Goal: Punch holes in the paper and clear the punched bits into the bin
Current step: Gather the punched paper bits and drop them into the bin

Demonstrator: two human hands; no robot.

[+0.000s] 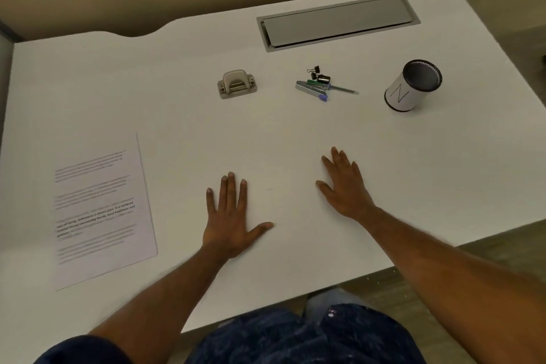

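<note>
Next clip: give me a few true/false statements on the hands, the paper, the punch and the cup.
1. The left hand and right hand lie flat on the desk, holding nothing. True.
2. The paper is inserted in the hole punch. False: it lies flat at the desk's left, apart from the punch.
3. The cup marked N lies on its side. False: it stands upright, mouth up.
4. The hole punch sits left of the stapler and binder clips. True.

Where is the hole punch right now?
In the head view, the hole punch sits on the desk beyond the left hand, left of the stapler.
</note>
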